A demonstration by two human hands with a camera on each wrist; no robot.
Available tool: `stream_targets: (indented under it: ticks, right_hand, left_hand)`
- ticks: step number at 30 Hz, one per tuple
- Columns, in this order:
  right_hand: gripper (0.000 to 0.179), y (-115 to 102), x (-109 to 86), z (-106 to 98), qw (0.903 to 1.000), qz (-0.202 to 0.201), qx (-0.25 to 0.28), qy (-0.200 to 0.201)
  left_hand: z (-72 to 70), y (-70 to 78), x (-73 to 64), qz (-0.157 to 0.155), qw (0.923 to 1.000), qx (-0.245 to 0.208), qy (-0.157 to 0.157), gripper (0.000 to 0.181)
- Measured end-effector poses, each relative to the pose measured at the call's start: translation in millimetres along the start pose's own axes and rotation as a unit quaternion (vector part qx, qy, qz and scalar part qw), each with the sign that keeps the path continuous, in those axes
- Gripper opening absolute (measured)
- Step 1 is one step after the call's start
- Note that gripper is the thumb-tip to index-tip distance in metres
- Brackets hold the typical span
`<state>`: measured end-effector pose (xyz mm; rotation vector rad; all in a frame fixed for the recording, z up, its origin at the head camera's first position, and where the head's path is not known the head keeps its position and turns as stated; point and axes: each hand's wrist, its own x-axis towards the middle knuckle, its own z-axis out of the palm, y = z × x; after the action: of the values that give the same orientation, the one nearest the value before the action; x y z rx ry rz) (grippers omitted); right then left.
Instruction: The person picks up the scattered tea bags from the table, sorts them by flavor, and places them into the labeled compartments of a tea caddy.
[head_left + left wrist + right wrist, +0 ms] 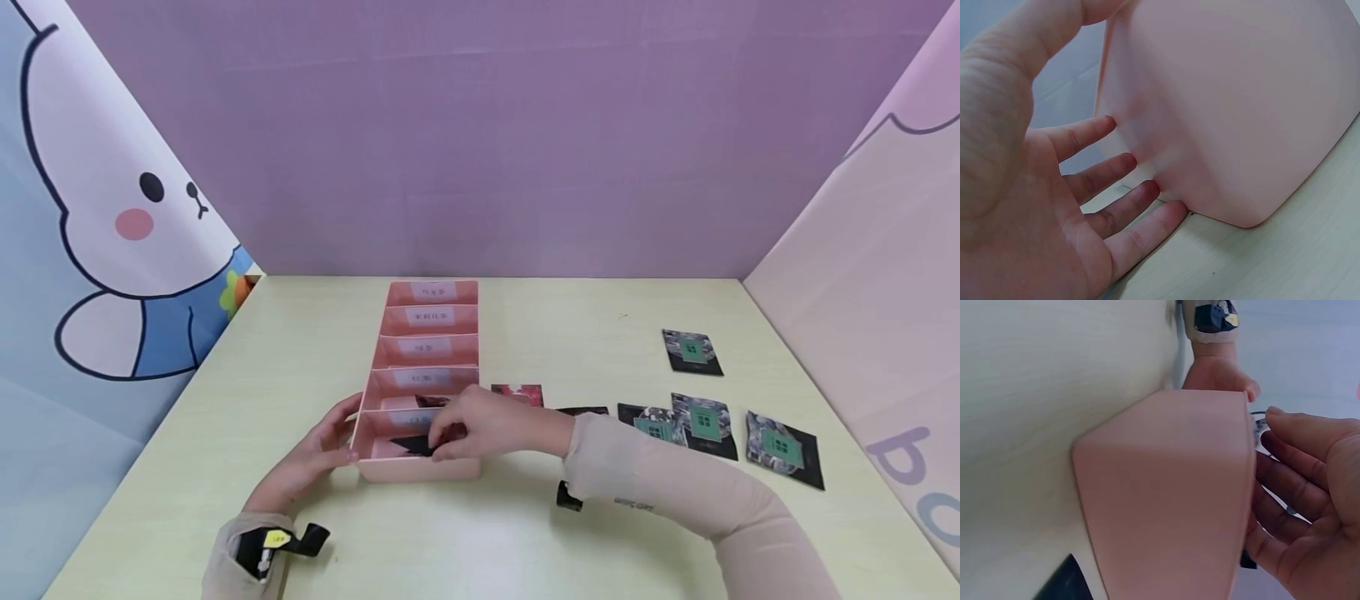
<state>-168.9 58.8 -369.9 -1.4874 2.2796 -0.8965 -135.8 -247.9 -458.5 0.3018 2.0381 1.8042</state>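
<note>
A long pink divided box (418, 471) stands on the table, with paper labels in its compartments. My right hand (487, 421) reaches over its right wall and pinches a black sachet (412, 445) in the front compartment. The fingers hide part of that sachet. In the right wrist view, my right hand (1310, 487) has its thumb and index finger close together at the box rim. My left hand (318, 450) steadies the box's front left corner. In the left wrist view, its nearly straight fingers (1132, 231) touch the box's side. Another dark sachet (431, 401) lies in the second compartment.
Several black sachets with green labels, such as one (692, 352) farther back and one (784, 450) at far right, lie on the table. A red sachet (525, 394) and a dark one (583, 411) lie near the right forearm. Fabric walls enclose the table.
</note>
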Motion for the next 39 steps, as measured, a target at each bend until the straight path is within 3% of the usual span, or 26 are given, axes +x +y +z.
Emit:
stream_targets:
  ticks: [8,15,22,28,34,39]
  right_hand:
    - [0.004,3.9,-0.9,3.0,0.9995,-0.028,0.004,0.017]
    - [0.016,1.5,0.3,5.8,0.9996,-0.001,0.028,0.009]
    - [0.002,3.5,1.3,9.3,0.9976,-0.058,0.006,0.037]
    - [0.005,11.0,-4.3,8.1,0.9939,-0.091,0.022,0.059]
    - [0.008,25.7,-9.7,4.7,0.9868,-0.153,0.034,0.042]
    - [0.01,32.1,-11.7,1.3,0.9897,-0.14,0.025,0.013]
  left_hand:
    - [1.3,0.6,0.0,-0.002,1.0,-0.007,0.001,0.077]
    - [1.0,-0.3,-0.3,0.002,1.0,-0.007,0.007,0.078]
    - [1.9,-1.5,0.2,0.014,0.9998,-0.011,0.004,0.078]
    - [-0.3,-2.7,-0.1,0.011,0.9999,-0.009,0.0,0.076]
    - [-0.7,-2.7,0.6,0.009,0.9999,-0.007,-0.001,0.076]
    - [-0.1,-2.1,1.3,0.003,1.0,-0.005,0.0,0.075]
